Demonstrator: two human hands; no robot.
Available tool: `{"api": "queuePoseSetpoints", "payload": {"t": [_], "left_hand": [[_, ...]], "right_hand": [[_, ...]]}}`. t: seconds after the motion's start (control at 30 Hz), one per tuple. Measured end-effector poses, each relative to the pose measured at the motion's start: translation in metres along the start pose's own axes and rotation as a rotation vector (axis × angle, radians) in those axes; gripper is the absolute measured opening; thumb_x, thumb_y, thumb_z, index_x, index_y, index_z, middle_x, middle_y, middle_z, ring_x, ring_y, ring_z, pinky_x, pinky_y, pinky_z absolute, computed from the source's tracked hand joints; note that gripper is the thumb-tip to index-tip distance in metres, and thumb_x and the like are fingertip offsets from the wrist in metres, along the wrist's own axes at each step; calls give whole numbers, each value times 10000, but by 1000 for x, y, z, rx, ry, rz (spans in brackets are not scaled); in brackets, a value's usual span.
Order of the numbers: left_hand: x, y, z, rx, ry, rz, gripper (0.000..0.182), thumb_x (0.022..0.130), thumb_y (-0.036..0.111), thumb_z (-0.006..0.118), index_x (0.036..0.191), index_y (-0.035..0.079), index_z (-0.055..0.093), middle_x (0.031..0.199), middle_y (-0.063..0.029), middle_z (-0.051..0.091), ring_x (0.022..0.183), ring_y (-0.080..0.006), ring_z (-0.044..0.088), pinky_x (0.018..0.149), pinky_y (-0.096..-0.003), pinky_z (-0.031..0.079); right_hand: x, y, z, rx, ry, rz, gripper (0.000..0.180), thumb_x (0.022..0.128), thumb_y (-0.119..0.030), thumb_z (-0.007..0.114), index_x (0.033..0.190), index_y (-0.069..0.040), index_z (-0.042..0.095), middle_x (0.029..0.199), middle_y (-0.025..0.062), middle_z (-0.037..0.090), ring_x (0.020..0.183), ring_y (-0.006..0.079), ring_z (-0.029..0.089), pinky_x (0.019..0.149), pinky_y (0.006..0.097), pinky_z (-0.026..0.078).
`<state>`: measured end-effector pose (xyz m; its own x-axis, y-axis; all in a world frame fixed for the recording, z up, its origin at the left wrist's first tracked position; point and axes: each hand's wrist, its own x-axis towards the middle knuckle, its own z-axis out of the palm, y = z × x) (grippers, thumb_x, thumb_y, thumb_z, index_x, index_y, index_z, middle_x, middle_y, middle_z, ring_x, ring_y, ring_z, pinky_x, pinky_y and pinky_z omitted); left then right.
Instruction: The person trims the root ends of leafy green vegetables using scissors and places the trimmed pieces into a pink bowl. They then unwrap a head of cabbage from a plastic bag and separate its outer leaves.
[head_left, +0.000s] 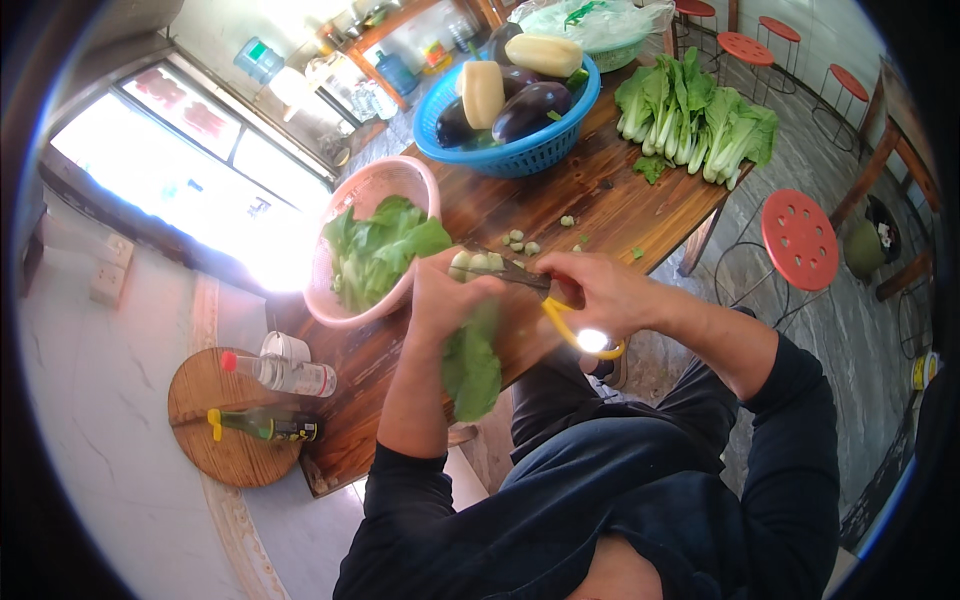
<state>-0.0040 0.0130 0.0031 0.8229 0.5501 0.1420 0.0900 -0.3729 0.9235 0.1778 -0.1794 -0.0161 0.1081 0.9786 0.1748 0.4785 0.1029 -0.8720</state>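
My left hand (441, 298) grips a bunch of leafy greens (474, 367), its leaves hanging down below the wrist and its pale stem ends turned toward my right hand. In my right hand (600, 292) is a pair of scissors (559, 322) with yellow handles. Their dark blades reach across to the stem ends. Cut stem ends (517, 241) lie on the wooden table (480, 199) just beyond the blades. Left of my left hand stands a pink colander (424, 180) with loose green leaves (375, 244) in it.
A blue basket (517, 163) of eggplants and pale gourds stands farther back. Uncut greens (694, 116) lie at the table's right end. A clear bottle (296, 375), a green bottle (274, 427) and a round wooden board (217, 457) are at left. A red stool (799, 240) stands at right.
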Motion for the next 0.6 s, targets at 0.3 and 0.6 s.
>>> {"api": "queuePoseSetpoints", "payload": {"t": [0.3, 0.6], "left_hand": [[4, -4, -1, 16, -123, -116, 294, 697, 71, 924, 926, 7, 750, 839, 4, 725, 732, -62, 617, 660, -258, 517], [9, 4, 8, 29, -205, -77, 190, 789, 37, 866, 949, 7, 768, 857, 17, 727, 752, -49, 627, 666, -232, 513]], "right_hand": [[-1, -3, 0, -30, 9, -8, 515, 822, -456, 806, 1116, -55, 670, 766, 127, 631, 745, 326, 648, 670, 417, 495], [0, 3, 5, -164, 23, -38, 338, 861, -313, 713, 1114, -90, 681, 794, 191, 687, 778, 431, 675, 677, 501, 527]]}}
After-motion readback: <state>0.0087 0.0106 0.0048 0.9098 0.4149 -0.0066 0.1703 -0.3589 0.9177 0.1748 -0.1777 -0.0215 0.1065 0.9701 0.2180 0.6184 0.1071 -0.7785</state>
